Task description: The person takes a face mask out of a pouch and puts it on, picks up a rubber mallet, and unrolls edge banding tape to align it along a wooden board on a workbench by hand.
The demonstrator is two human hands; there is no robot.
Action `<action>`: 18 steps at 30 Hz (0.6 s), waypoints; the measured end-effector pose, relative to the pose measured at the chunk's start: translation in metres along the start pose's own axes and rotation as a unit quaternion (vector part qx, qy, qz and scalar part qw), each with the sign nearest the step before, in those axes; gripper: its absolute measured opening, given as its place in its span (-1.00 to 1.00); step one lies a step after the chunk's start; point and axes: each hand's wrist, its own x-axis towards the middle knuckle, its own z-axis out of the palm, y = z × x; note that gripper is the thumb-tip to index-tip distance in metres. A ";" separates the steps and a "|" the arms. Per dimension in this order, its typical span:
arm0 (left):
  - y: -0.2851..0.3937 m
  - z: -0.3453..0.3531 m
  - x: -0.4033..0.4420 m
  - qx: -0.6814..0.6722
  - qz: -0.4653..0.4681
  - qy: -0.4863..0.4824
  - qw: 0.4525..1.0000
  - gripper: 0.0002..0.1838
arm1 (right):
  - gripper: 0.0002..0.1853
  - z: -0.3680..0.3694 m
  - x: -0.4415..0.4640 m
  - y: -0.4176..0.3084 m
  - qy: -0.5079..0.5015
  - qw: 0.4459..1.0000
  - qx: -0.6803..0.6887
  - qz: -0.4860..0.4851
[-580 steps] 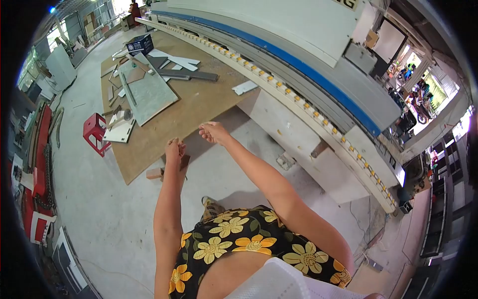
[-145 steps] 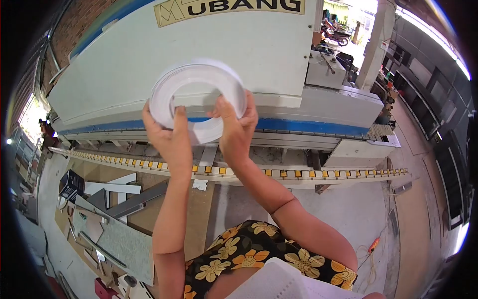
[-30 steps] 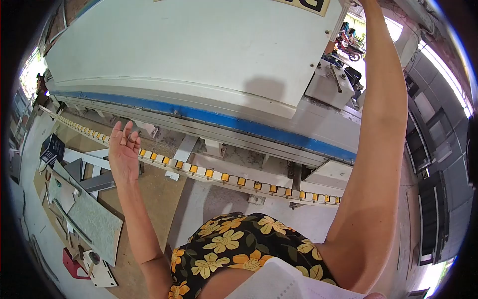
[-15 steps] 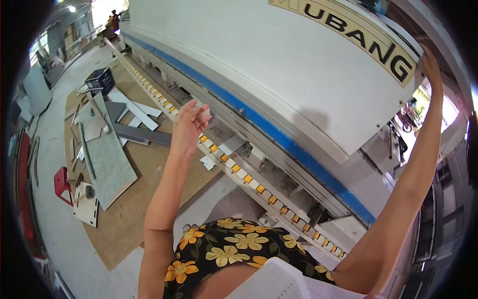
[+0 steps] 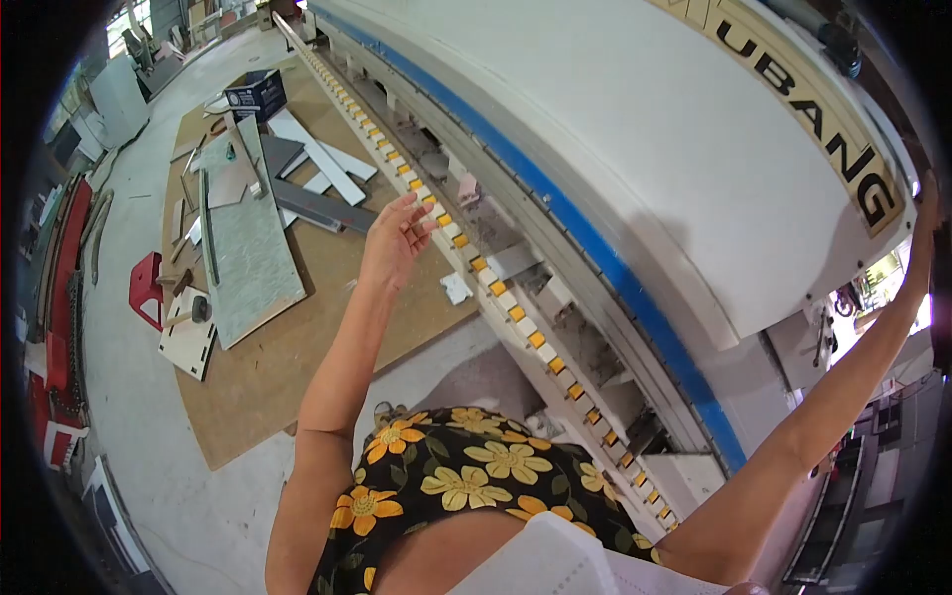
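Left grip (image 5: 400, 238) is hanging loosely spread, best avoiding the rail (image 5: 507, 299), while right grip (image 5: 927, 205), closure unclear, is reaching to the machine's (image 5: 595, 149) right end.

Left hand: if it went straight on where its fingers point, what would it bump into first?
The left hand would probably meet the rail of yellow and white blocks first, though depth is unclear and it might pass above.
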 end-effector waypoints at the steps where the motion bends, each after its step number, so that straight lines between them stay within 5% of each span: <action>1: -0.001 -0.008 0.002 0.004 -0.007 0.009 1.000 -0.60 | -0.34 -0.037 -0.040 -0.032 0.020 0.991 0.113 -0.076; 2: -0.004 -0.016 0.004 0.008 -0.017 0.017 1.000 -0.60 | -0.33 -0.073 -0.081 -0.065 0.023 0.963 0.220 -0.155; 4: -0.011 -0.032 0.003 0.008 -0.033 0.034 0.999 -0.63 | -0.27 -0.113 -0.133 -0.118 -0.092 0.955 0.272 -0.080; 7: -0.015 -0.049 0.000 0.011 -0.071 0.074 0.995 -0.64 | -0.61 -0.073 -0.156 -0.077 -0.073 0.931 0.291 -0.207; 12: -0.039 -0.104 -0.006 0.021 -0.128 0.100 0.987 -0.67 | -0.67 -0.104 -0.256 -0.142 -0.238 0.925 0.268 -0.126; 18: -0.081 -0.185 -0.037 0.020 -0.211 0.151 0.966 -0.68 | -0.75 -0.109 -0.374 -0.193 -0.472 0.771 0.423 0.058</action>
